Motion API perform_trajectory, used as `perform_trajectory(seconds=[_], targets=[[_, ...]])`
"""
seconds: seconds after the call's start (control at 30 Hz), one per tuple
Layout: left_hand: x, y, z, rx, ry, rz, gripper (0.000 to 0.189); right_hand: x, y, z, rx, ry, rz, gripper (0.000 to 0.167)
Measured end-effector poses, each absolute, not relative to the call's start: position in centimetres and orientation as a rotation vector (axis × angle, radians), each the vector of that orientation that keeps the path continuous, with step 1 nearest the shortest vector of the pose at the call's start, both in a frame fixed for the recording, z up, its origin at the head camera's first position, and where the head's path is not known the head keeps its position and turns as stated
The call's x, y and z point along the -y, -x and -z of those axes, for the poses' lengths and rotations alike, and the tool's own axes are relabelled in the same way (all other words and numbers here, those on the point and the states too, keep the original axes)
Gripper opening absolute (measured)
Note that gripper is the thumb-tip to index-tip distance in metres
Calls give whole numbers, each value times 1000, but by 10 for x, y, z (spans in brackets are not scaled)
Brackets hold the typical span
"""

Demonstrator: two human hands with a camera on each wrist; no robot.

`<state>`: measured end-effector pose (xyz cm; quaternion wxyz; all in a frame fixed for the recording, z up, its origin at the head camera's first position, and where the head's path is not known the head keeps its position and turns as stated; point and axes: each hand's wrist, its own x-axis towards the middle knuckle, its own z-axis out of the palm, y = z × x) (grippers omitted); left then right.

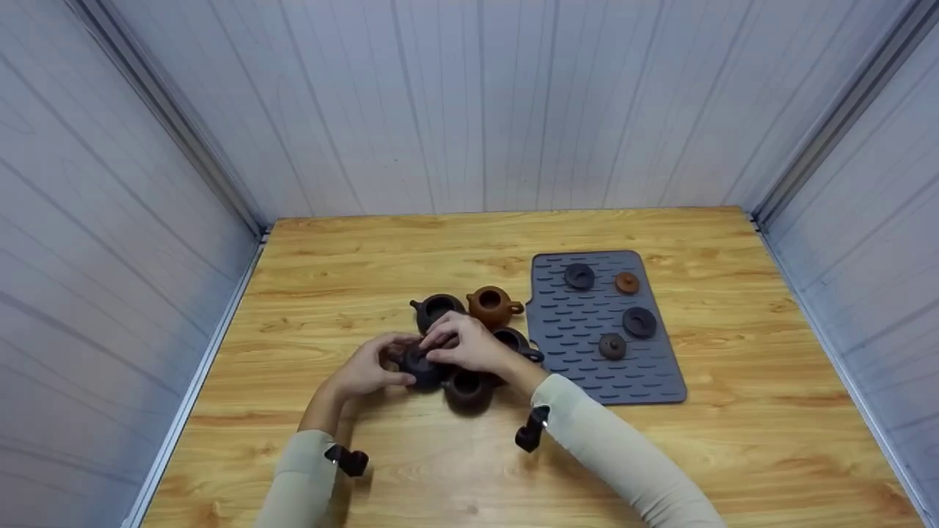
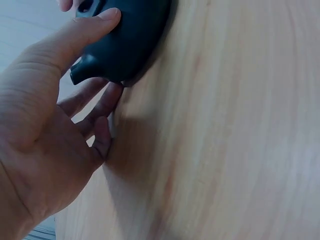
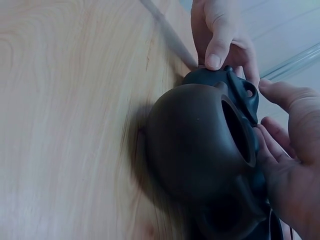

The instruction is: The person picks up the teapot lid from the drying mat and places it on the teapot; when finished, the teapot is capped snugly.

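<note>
Round black clay teapot (image 1: pixel 419 375) nearer the tabletop's (image 1: pixel 367 253) left edge, left hand (image 1: pixel 374 363) gripping it; right hand (image 1: pixel 469 343) pinching its black lid (image 3: pixel 241 95); four lidless clay teapots (image 1: pixel 493 315), four round lids (image 1: pixel 612 346) on gray mat (image 1: pixel 561 378) seemingly remain.

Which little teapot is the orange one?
It's the orange-brown teapot at the back of the group, on the side toward the gray mat. Its color sets it apart: the other teapots are much darker.

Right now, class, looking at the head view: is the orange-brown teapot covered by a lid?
No, the orange-brown teapot shows its bare round opening, and a similarly coloured lid lies on the grey mat.
</note>
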<state>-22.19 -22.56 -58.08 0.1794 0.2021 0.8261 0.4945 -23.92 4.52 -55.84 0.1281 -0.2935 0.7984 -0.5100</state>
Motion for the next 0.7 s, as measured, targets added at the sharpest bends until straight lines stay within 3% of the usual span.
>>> perform_trajectory(seconds=[0.7], targets=[[224, 247, 553, -2499, -359, -1398, 50, -68, 241, 552, -2123, 929, 1490, 28]])
